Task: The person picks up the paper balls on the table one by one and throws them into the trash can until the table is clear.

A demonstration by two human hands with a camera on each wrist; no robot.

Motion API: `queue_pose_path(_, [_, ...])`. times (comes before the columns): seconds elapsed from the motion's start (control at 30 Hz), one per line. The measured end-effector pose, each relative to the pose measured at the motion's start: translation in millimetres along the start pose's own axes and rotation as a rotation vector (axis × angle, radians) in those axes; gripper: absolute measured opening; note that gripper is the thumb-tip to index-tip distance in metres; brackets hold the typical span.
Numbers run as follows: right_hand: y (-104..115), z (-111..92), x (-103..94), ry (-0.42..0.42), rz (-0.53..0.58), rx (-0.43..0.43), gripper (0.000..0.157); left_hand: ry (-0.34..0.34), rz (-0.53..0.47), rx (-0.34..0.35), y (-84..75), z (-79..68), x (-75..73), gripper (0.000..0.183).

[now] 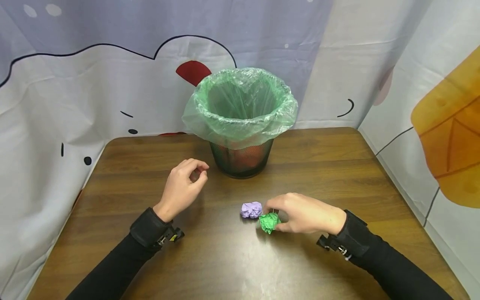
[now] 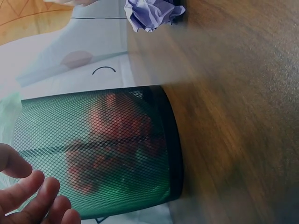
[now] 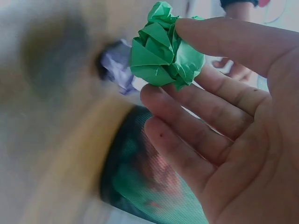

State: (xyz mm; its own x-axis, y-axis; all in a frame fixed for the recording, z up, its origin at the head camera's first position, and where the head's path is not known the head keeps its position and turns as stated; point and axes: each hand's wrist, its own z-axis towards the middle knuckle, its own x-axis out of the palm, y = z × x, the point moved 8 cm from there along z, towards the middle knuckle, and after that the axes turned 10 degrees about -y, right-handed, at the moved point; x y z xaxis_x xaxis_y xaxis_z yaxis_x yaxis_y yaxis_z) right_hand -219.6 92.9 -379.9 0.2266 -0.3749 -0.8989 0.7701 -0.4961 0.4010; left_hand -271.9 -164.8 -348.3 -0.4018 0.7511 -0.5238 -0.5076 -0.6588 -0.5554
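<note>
A green crumpled paper ball is pinched between the thumb and fingers of my right hand, low over the table. Just left of it in the head view lies a purple crumpled paper ball on the wood, partly behind the green one in the right wrist view. My left hand hovers in front of the bin, fingers loosely curled and nothing in them. Behind both hands stands a black mesh wastebasket, lined with a translucent green plastic bag folded over its rim.
Reddish contents show through the mesh, low in the wastebasket. The brown wooden table has rounded far corners. A printed curtain hangs behind the table and along its right side.
</note>
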Motion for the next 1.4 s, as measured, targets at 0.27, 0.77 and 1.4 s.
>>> queue_pose_path(0.27, [9,4,-39.0,-0.078,-0.054,-0.032,0.030,0.012,0.012,-0.004,1.0,-4.1,1.4,0.014])
queue_pose_path(0.77, [28,20,-112.5,-0.253,-0.109,-0.134,0.037,0.019,0.000,-0.008,5.3,-12.1,5.5,0.013])
queue_pose_path(1.4, [48,54,-203.0,-0.473,-0.170,-0.285,0.041,0.041,-0.007,-0.025,8.2,-18.8,9.6,0.014])
